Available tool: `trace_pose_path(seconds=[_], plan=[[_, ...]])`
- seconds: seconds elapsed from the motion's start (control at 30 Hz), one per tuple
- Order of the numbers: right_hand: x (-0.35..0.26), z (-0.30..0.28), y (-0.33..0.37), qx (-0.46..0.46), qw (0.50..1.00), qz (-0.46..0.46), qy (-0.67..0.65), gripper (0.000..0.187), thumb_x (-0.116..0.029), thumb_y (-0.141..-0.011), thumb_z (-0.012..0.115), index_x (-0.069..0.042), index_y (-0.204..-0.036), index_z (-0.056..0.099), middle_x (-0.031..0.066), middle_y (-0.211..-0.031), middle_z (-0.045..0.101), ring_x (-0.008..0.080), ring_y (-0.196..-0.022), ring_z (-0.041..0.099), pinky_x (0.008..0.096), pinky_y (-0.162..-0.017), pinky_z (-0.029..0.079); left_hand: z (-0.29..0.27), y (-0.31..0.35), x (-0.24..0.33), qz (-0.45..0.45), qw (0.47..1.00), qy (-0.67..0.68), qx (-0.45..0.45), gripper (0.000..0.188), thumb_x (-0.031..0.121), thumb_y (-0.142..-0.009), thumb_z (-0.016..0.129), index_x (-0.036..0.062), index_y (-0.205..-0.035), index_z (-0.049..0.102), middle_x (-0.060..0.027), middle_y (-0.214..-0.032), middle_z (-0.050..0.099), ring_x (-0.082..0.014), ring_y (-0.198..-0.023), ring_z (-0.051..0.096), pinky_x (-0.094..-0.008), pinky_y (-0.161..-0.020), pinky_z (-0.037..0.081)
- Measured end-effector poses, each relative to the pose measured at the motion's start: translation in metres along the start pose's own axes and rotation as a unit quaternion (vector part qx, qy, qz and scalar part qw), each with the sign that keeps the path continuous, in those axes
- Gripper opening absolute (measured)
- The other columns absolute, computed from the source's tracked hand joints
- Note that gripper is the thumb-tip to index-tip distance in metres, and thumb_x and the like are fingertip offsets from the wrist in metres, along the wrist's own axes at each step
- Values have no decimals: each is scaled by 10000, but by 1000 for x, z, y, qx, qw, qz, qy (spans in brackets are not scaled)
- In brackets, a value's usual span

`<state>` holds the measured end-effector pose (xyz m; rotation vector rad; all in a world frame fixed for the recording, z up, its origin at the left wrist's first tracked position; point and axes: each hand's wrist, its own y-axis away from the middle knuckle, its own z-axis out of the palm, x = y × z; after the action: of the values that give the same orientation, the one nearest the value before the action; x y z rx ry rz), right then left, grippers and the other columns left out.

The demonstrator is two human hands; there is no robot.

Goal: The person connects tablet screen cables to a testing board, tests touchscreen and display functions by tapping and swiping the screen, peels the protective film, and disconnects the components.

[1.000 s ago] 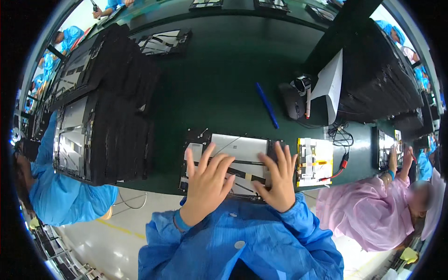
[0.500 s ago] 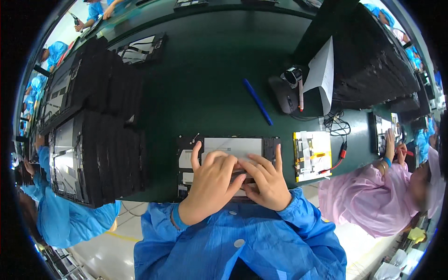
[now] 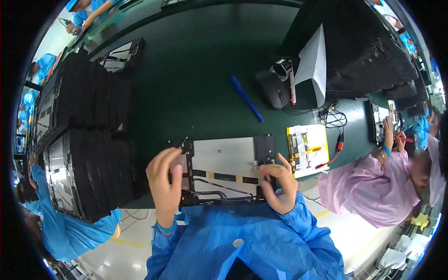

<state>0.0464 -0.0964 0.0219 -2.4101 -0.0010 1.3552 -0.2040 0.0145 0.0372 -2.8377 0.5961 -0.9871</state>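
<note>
Apparently being steadied, an opened tablet (image 3: 224, 157) lies at six o'clock on the worktop (image 3: 186, 93); left hand (image 3: 163, 182) at its nine o'clock, right hand (image 3: 283, 182) at three, both curved, grip unclear; shifting calls for even support.

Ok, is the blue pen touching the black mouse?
Apart. The head view shows a strip of green table between the blue pen and the black mouse.

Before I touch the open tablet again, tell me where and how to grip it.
Probably by the two short side edges of the tablet, coming from left and right together: it lies flat, wider than deep, and black strips cross its near half, which a grip there might catch.
</note>
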Motion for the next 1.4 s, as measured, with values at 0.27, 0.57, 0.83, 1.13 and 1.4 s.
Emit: trace_pose_path(seconds=[0.27, 0.57, 0.83, 1.13, 1.4], plan=[[-9, 30, -25, -144, 970, -89, 176, 566, -146, -691, 705, -62, -1224, 535, 42, -820, 543, 217, -850, 556, 473, -1012, 337, 31, 1, 37, 184, 972, -109, -100, 160, 176, -754, 678, 129, -890, 608, 0, -971, 582, -170, -1057, 540, -503, -1043, 195], [-15, 38, -23, -159, 959, -110, 208, 587, -157, -683, 689, -71, -1242, 532, 34, -814, 512, 202, -840, 534, 471, -1034, 326, 20, -2, 45, 163, 977, 5, -137, 105, 138, -758, 675, 110, -822, 597, -22, -810, 593, -186, -922, 581, -491, -1045, 241], [-9, 41, -20, -138, 960, -98, 223, 449, -186, -694, 684, -90, -1120, 580, 45, -909, 561, 209, -948, 550, 506, -1075, 285, 11, -11, 34, 138, 986, -15, -91, 71, 127, -807, 630, 99, -868, 651, -32, -873, 573, -219, -867, 567, -478, -1024, 308], [-11, 43, -23, -117, 965, -102, 212, 585, -165, -671, 713, -53, -1218, 541, 42, -957, 610, 184, -942, 591, 501, -1084, 269, 33, -6, 51, 161, 974, -67, -142, 214, 158, -753, 673, 29, -901, 590, -73, -895, 537, -229, -909, 537, -453, -1017, 336], [-14, 29, -25, -82, 982, -90, 142, 546, -129, -636, 702, -63, -1165, 583, 27, -760, 546, 181, -756, 569, 489, -1044, 333, -8, -10, 63, 146, 986, -2, -84, 263, 239, -855, 571, 60, -1045, 593, -87, -1018, 621, -259, -1007, 578, -510, -1084, 220]])
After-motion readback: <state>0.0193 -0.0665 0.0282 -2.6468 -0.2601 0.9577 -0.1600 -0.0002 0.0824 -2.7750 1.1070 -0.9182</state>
